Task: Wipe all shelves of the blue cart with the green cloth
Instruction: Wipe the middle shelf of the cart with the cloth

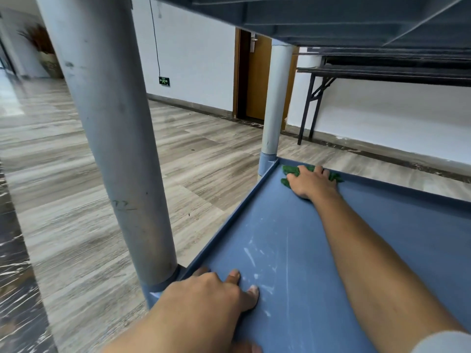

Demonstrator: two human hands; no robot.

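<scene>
I look under an upper shelf onto a lower shelf of the blue cart (293,225), scuffed with white marks. The green cloth (290,171) lies bunched in the shelf's far left corner against the rim. My right hand (312,183) is stretched far forward and presses flat on the cloth, which shows at both sides of the hand. My left hand (214,291) rests on the near left corner of the shelf, fingers spread on the surface, next to the near grey post (114,138).
The underside of the upper shelf (331,16) hangs low overhead. A second grey post (276,98) stands at the far left corner. Beyond are wood-look floor, a white wall, a wooden door (257,77) and a black folding table (382,72) on the right.
</scene>
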